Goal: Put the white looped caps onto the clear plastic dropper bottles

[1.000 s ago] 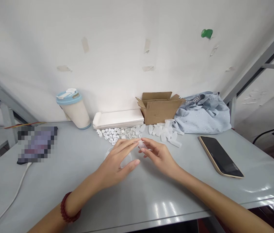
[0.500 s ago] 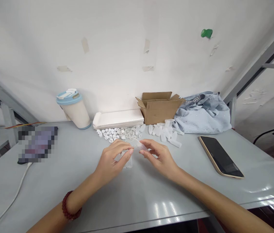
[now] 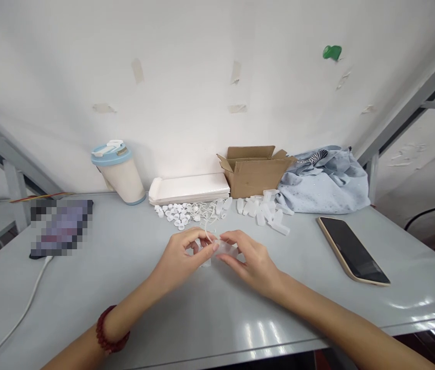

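Note:
My right hand [image 3: 253,262] grips a small translucent plastic sleeve [image 3: 226,249] between thumb and fingers. Against its left end, the thumb and fingers of my left hand [image 3: 186,254] pinch a thin white cord [image 3: 206,231], which curves up from the fingertips. How far the cord goes into the sleeve is hidden by the fingers. Another clear piece [image 3: 206,262] lies on the table beneath my left hand. Beyond the hands are small white caps [image 3: 176,213], a heap of white cords [image 3: 203,210] and several loose translucent sleeves [image 3: 265,211].
Along the wall stand a cup with a blue lid [image 3: 119,172], a stack of white envelopes [image 3: 190,187], an open cardboard box [image 3: 256,174] and a light blue cloth bag [image 3: 325,182]. One phone [image 3: 352,251] lies right; a blurred device [image 3: 61,228] with a cable lies left.
Both hands have come closer together and slightly lower. The sleeve in my right hand now meets the left fingertips, and the cord stands up in a curve above them.

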`<state>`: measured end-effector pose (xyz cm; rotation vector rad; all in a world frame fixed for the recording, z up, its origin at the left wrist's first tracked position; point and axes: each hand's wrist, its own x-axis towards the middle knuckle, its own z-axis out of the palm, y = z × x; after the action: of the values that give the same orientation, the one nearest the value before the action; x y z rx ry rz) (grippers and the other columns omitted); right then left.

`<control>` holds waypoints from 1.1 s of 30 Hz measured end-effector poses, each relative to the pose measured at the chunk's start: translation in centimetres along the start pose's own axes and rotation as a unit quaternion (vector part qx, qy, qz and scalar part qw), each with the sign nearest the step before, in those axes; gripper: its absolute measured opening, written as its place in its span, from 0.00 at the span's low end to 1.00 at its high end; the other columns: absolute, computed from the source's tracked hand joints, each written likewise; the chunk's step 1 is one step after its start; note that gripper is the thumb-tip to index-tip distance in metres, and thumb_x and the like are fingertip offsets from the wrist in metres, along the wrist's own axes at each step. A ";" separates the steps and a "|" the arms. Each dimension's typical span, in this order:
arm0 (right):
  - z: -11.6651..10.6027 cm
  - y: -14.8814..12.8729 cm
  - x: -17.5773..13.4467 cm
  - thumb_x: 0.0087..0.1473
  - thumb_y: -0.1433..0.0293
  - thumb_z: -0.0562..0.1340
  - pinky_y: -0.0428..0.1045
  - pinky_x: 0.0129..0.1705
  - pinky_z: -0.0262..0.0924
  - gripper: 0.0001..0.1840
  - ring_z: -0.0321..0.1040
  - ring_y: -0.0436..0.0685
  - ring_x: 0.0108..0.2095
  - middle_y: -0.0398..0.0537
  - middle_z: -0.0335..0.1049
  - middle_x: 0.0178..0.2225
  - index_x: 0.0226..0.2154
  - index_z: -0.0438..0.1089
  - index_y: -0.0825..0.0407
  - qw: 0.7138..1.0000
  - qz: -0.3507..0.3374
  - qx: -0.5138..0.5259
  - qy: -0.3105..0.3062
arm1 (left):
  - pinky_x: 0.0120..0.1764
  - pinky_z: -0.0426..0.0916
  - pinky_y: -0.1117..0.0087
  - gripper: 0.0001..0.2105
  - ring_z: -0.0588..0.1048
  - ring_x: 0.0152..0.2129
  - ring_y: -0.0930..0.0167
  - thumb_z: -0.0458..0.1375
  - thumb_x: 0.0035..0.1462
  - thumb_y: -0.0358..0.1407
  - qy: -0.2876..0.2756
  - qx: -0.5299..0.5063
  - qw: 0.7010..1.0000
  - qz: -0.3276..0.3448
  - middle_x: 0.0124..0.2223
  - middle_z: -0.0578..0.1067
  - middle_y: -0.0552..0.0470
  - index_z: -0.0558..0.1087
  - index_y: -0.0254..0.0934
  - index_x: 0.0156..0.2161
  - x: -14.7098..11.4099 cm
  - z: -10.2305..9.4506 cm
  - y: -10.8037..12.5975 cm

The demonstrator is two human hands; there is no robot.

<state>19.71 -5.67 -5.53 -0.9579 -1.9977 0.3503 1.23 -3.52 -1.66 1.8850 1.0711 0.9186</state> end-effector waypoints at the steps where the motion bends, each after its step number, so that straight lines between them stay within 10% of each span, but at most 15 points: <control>1: 0.0 -0.1 0.0 0.58 0.67 0.59 0.48 0.33 0.69 0.15 0.70 0.55 0.36 0.51 0.69 0.39 0.48 0.60 0.49 1.000 0.015 0.010 -0.002 | 0.28 0.67 0.72 0.07 0.71 0.27 0.72 0.57 0.55 0.38 -0.008 -0.002 1.000 -0.004 0.31 0.74 0.52 0.74 0.38 0.32 0.0 0.0 0.0; 19: -0.2 -0.7 0.6 0.55 0.68 0.58 0.47 0.30 0.70 0.12 0.70 0.54 0.36 0.51 0.72 0.40 0.44 0.67 0.51 0.987 0.119 0.110 -0.013 | 0.36 0.71 0.67 0.08 0.74 0.34 0.67 0.57 0.55 0.39 -0.051 -0.067 0.995 -0.048 0.35 0.76 0.50 0.74 0.38 0.34 0.4 -0.2 -0.8; 23: -0.3 -0.9 0.8 0.54 0.66 0.60 0.48 0.29 0.70 0.12 0.70 0.55 0.36 0.52 0.71 0.40 0.41 0.68 0.52 0.969 0.186 0.162 -0.008 | 0.33 0.70 0.68 0.09 0.73 0.32 0.69 0.57 0.55 0.40 0.012 0.013 0.999 -0.035 0.36 0.76 0.50 0.73 0.38 0.38 0.2 -0.2 -0.9; 27: -0.5 -1.3 1.3 0.52 0.63 0.62 0.49 0.28 0.69 0.14 0.71 0.55 0.32 0.50 0.72 0.33 0.39 0.66 0.53 0.935 0.265 0.237 -0.021 | 0.34 0.69 0.66 0.08 0.71 0.33 0.68 0.55 0.57 0.34 0.100 0.154 0.975 0.122 0.39 0.73 0.47 0.69 0.37 0.42 -0.1 0.0 -1.1; 33: -0.5 -1.3 1.5 0.52 0.60 0.62 0.48 0.28 0.67 0.15 0.73 0.55 0.30 0.46 0.73 0.28 0.38 0.63 0.53 0.903 0.320 0.286 -0.026 | 0.45 0.65 0.57 0.18 0.69 0.43 0.60 0.59 0.56 0.40 0.058 0.309 0.901 0.298 0.47 0.73 0.41 0.64 0.36 0.50 -0.5 0.9 -1.4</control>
<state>18.96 -5.52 -3.67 -1.1837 -1.4244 1.2579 1.31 -3.68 -3.35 2.8193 0.9243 1.1181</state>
